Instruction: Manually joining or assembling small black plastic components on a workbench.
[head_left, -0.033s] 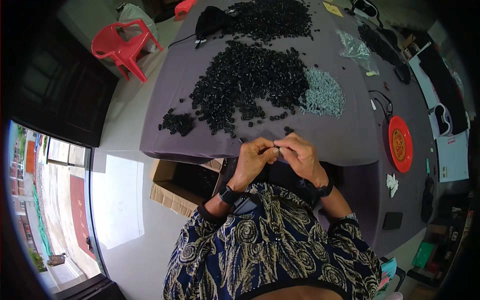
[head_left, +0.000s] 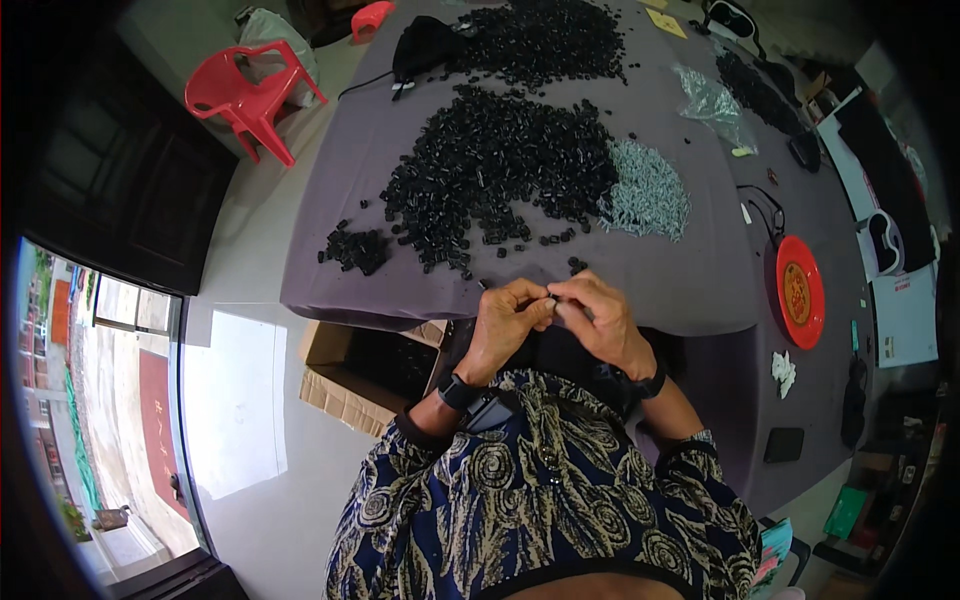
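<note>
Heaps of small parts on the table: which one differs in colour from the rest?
The silver-grey heap, right of the big black heap; the far heap and small left heap are black.

A tiny black part, mostly hidden, sits pinched between the fingers of both hands, tips touching.

Home workshop, cloth-covered table, heaped black plastic parts, cardboard box

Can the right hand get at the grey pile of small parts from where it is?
Probably yes. The right hand is pinched with the left hand on a small black part; the grey pile lies just ahead on the table, with only bare cloth between.
</note>
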